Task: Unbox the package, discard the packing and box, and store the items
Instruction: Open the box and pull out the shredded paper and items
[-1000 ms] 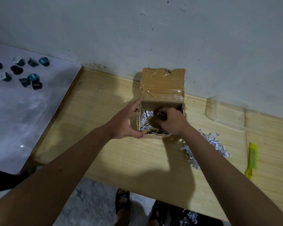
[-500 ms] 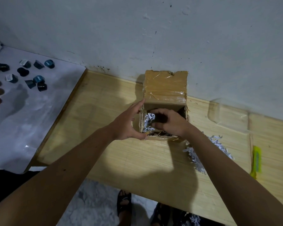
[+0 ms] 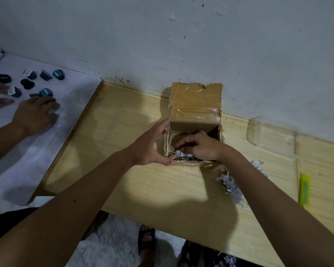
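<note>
I see the box [image 3: 195, 105] standing open on the wooden table [image 3: 123, 170], against the wall [image 3: 181, 35], its taped flap up. My left hand [image 3: 148, 145] grips the box's left wall, thumb at the near corner. My right hand [image 3: 199, 147] is down inside, fingers curled among shredded paper [image 3: 181, 155]; I cannot tell whether it holds anything. More shreds [image 3: 230, 186] lie just right of the box, a yellow cutter [image 3: 304, 189] further right. Capsules [image 3: 44, 75] sit on the white table [image 3: 46, 151], another person's hand [image 3: 35, 115] among them.
</note>
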